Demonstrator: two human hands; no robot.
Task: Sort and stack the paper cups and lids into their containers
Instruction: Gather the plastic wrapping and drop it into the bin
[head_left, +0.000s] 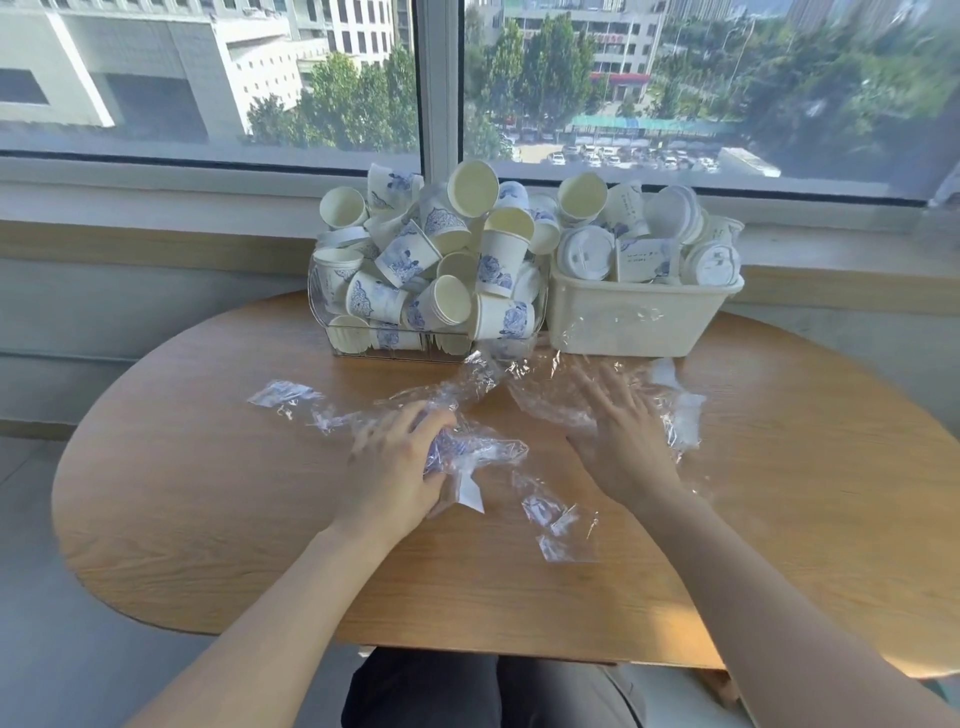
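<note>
Your left hand (400, 462) grips crumpled clear wrap (467, 447) mid-bench (208, 519). Your right hand (621, 431) lies spread, fingers straight, flat on more wrap (680, 410). Paper cups (431, 260) heaped loose in the clear bin (322, 306), far centre. Lids (584, 254) plus a few cups in the cream tub (623, 327) just right of it.

An upper-floor office-like room: wooden table (208, 519) beside window (208, 78) overlooking city buildings.
</note>
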